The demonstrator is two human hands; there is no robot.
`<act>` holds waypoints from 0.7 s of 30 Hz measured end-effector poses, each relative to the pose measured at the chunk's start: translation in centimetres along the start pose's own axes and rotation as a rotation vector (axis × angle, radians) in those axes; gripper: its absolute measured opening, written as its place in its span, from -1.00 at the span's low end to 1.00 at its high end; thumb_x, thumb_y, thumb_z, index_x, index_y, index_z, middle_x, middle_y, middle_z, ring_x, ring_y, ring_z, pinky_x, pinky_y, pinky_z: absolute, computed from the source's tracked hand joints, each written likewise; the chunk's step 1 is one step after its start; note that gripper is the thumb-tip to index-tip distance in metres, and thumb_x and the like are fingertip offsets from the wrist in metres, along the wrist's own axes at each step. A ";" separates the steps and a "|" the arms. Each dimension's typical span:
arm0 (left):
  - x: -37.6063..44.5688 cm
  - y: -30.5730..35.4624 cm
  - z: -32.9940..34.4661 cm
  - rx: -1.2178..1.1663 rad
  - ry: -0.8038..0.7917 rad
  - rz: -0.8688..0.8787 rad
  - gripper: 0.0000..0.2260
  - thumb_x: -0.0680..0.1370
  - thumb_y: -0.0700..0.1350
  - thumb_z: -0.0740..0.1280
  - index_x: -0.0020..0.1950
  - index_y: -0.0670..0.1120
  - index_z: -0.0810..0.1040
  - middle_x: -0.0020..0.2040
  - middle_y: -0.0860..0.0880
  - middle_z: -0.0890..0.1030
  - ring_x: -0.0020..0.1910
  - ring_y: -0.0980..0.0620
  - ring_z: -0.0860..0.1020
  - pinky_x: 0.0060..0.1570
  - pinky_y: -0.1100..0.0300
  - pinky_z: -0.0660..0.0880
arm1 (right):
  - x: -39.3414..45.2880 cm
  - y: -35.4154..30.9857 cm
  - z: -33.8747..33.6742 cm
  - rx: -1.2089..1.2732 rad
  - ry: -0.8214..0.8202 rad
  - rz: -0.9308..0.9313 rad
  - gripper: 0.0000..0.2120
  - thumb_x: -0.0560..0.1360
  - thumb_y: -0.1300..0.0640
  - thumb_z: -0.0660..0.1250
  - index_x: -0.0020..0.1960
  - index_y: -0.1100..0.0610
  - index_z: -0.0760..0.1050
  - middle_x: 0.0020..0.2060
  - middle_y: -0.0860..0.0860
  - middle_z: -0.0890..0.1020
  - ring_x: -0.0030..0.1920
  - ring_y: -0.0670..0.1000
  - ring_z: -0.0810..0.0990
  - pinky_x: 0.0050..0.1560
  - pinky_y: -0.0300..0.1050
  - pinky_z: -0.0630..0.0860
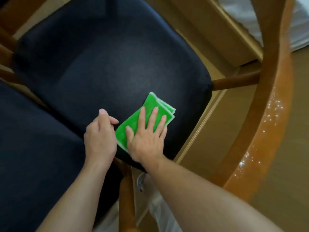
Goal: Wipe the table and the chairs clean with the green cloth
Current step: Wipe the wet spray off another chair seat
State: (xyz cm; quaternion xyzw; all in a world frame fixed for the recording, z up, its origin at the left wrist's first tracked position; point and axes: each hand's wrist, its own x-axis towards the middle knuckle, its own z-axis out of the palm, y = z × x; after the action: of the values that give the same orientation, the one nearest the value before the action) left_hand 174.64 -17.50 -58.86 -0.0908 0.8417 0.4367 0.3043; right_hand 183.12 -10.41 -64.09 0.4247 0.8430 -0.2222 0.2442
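Observation:
A folded green cloth [151, 104] with a white edge lies on the near right part of a dark navy chair seat [103, 64]. My right hand [147, 136] presses flat on the cloth, fingers spread. Just to its left, my left hand [100, 136] rests on the seat's near edge with the fingers curled and the thumb up; I see nothing in it. The round wooden table [267, 128] curves along the right side, its rim speckled with white crumbs or powder.
A second dark seat [33, 156] fills the lower left. The chair's wooden frame [127, 198] runs below my hands, and a wooden rung [234, 81] sticks out at the right. White fabric [242, 17] lies at the top right over a tan floor.

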 end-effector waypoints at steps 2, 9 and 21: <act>0.0 0.3 0.3 0.098 0.019 0.054 -0.69 0.58 0.17 0.10 0.03 -0.01 0.50 -0.13 0.09 0.57 -0.03 -0.02 0.52 -0.04 0.04 0.40 | 4.0 1.4 -2.2 0.043 0.114 0.096 -0.29 0.56 -0.33 -0.13 0.50 -0.11 -0.44 0.51 0.09 -0.38 0.48 0.29 -0.38 0.42 0.25 -0.35; 2.9 2.6 1.3 0.797 -0.156 0.105 -0.02 0.47 0.23 0.36 0.55 -0.25 -0.16 0.56 -0.28 -0.13 0.54 -0.21 -0.12 0.48 -0.11 -0.04 | 15.5 9.0 -10.0 0.146 0.328 0.455 -0.29 0.53 -0.34 -0.16 0.57 -0.07 -0.24 0.57 0.14 -0.16 0.52 0.32 -0.17 0.45 0.27 -0.22; 5.7 3.4 1.9 1.298 -0.381 0.044 -0.08 0.54 0.10 0.35 0.52 -0.33 -0.21 0.53 -0.37 -0.14 0.53 -0.27 -0.02 0.46 -0.03 0.07 | 19.2 1.7 -11.8 0.084 0.386 0.307 -0.36 0.59 -0.23 -0.09 0.58 -0.03 -0.14 0.57 0.11 -0.11 0.52 0.34 -0.14 0.42 0.38 -0.20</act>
State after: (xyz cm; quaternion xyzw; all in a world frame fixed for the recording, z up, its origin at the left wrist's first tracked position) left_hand 169.52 -13.28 -60.76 0.2062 0.8668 -0.1428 0.4310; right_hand 171.93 9.09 -66.64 0.5922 0.7896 -0.1320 0.0916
